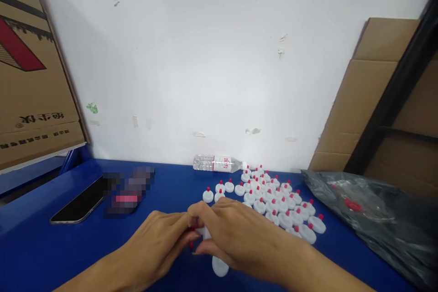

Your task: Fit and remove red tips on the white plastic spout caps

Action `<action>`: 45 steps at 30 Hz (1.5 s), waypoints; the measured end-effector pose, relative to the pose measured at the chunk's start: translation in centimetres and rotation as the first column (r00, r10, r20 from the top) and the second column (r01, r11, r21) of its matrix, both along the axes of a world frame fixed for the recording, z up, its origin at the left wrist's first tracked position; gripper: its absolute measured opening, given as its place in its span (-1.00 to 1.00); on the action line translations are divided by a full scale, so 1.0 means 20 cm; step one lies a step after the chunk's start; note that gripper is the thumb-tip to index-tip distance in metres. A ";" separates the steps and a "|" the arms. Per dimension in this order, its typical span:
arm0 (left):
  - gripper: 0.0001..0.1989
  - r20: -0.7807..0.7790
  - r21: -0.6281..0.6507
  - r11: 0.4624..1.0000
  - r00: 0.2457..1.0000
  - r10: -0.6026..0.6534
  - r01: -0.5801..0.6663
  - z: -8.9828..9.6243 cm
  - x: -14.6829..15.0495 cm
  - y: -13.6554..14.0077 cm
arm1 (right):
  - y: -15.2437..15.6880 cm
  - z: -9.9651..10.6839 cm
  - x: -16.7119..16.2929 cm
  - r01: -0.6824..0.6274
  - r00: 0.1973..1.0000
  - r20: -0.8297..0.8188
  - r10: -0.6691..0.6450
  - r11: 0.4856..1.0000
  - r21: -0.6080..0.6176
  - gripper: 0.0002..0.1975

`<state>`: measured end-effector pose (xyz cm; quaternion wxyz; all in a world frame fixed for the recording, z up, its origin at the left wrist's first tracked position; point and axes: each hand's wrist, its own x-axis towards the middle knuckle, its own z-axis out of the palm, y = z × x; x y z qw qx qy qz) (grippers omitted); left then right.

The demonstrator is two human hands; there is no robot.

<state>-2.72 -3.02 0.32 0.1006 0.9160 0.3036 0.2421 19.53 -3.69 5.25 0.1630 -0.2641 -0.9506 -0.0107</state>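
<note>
My left hand (pixel 159 242) and my right hand (pixel 236 237) meet low in the middle of the view, fingers closed together. Between the fingertips of my right hand is a white plastic cap (pixel 206 233), mostly hidden. My left fingers pinch at a small red tip (pixel 191 245) beside it; how the two parts join is covered by my fingers. A loose white cap (pixel 220 267) lies on the table just under my right hand. Beyond and to the right of my hands stand many white caps with red tips (pixel 260 206), grouped on the blue table (pixel 178 191).
A clear plastic bottle (pixel 219 163) lies against the white wall. On the left are a black phone (pixel 78 203) and a blurred-out item (pixel 132 189). A dark plastic bag (pixel 376 219) with red pieces in it covers the right side. Cardboard (pixel 37 77) stands at left.
</note>
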 end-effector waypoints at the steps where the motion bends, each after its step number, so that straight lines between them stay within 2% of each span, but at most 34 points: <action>1: -0.79 -0.003 -0.012 1.000 1.000 0.001 -0.001 0.01 0.00 0.00 | 0.01 0.00 0.01 -0.004 1.000 -0.014 0.004 1.000 -0.018 -0.59; 5: -0.62 0.078 -0.201 0.977 0.994 0.081 -0.064 0.04 -0.01 0.00 | 0.07 0.02 0.07 -0.032 0.998 0.050 0.029 0.998 0.059 -0.74; 7: -0.55 0.134 -0.248 0.959 0.975 0.175 -0.138 0.05 -0.03 0.03 | 0.13 0.03 0.14 0.037 0.999 0.023 -0.039 0.995 0.088 -0.79; 10: -0.55 0.101 -0.116 0.964 0.963 0.250 -0.238 0.05 -0.06 0.08 | 0.24 0.06 0.24 0.214 0.974 -0.070 -0.215 0.977 -0.021 -0.92; 12: -0.59 0.034 -0.035 0.964 0.964 0.263 -0.262 0.04 -0.06 0.11 | 0.30 0.05 0.30 0.257 0.962 -0.075 -0.261 0.964 -0.062 -0.89; 15: -0.66 -0.029 -0.008 0.954 0.954 0.298 -0.299 0.02 -0.05 0.13 | 0.38 0.02 0.35 0.264 0.962 -0.040 -0.269 0.960 -0.097 -0.73; 19: -0.74 -0.040 -0.005 0.939 0.939 0.342 -0.343 0.01 -0.05 0.13 | 0.40 -0.04 0.35 0.257 0.966 0.026 -0.256 0.957 -0.138 -0.57; 23: -0.79 -0.056 -0.003 0.938 0.936 0.347 -0.348 -0.01 -0.06 0.14 | 0.39 -0.06 0.34 0.259 0.965 0.075 -0.250 0.954 -0.152 -0.51; 28: -0.79 -0.079 0.017 0.933 0.929 0.361 -0.360 -0.03 -0.07 0.16 | 0.38 -0.02 0.34 0.294 0.953 0.109 -0.281 0.947 -0.126 -0.50; 35: -0.74 -0.143 0.000 0.925 0.916 0.375 -0.379 -0.04 -0.07 0.18 | 0.44 -0.03 0.41 0.450 0.878 0.165 -0.449 0.892 0.031 -0.62; 39: -0.71 -0.183 -0.031 0.919 0.906 0.382 -0.394 -0.04 -0.07 0.17 | 0.45 -0.07 0.42 0.428 0.876 0.227 -0.425 0.903 0.038 -0.67; 45: -0.67 -0.182 -0.031 0.910 0.897 0.403 -0.415 -0.01 -0.06 0.16 | 0.44 -0.12 0.39 0.390 0.892 0.232 -0.387 0.920 0.036 -0.61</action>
